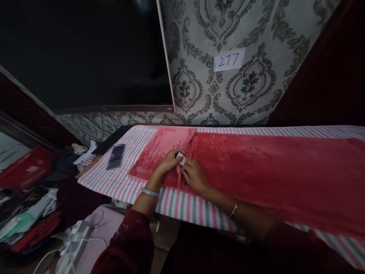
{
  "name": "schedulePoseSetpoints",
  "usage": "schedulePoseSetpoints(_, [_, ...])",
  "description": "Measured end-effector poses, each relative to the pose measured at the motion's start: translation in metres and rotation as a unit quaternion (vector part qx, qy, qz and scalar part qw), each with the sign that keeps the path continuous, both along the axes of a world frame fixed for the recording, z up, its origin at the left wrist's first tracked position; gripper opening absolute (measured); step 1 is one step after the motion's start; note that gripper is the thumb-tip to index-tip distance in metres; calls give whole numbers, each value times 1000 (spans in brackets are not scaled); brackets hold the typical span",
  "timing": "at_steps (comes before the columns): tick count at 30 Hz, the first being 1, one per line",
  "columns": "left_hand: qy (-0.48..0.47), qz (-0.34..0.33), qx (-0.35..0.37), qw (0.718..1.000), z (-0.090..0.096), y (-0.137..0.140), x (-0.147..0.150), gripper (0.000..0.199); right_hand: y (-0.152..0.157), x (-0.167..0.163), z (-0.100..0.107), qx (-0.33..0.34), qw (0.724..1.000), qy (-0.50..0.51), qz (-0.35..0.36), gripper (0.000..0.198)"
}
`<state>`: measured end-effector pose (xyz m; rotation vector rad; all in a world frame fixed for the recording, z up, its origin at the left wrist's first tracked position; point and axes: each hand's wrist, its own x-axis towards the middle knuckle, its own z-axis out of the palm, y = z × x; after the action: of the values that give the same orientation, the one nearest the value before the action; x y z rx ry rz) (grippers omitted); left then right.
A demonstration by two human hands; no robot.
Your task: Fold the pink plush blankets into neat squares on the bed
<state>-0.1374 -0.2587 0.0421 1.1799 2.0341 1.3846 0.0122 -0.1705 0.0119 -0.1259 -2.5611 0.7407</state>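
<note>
The step in hand appears to be handling the small white tag at the folded left part of the red cloth; the left hand has it between thumb and fingers, while the right hand curls its fingers narrowly beside it, though I cannot tell whether they pinch tag or fabric; the next move seems to call for a steady left pinch and small fingertip work; the tag sits between the front and back edges of the striped cloth; both forearms cross its front edge, the patterned wall rises behind the back edge, and the widest bare stripes lie leftward, around a dark pixelated object.
</note>
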Motion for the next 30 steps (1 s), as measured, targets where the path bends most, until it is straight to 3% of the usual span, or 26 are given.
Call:
schedulePoseSetpoints(9, [-63, -37, 34, 997, 11, 2, 10, 41, -17, 16, 5, 106, 990, -88, 28, 26])
schedulePoseSetpoints(15, [88, 31, -27, 995, 6, 14, 15, 18, -20, 44, 5, 130, 984, -77, 88, 34])
schedulePoseSetpoints(20, [151, 77, -67, 983, 7, 14, 28, 17, -3, 60, 4, 65, 990, -24, 125, 28])
schedulePoseSetpoints(25, [156, 89, -131, 975, 11, 12, 30, 14, 29, 54, 11, -22, 998, -51, -2, 25])
schedulePoseSetpoints(30, [97, 98, -97, 986, 9, 8, 23, 12, 43, 31, 22, 1, 981, -171, -90, 15])
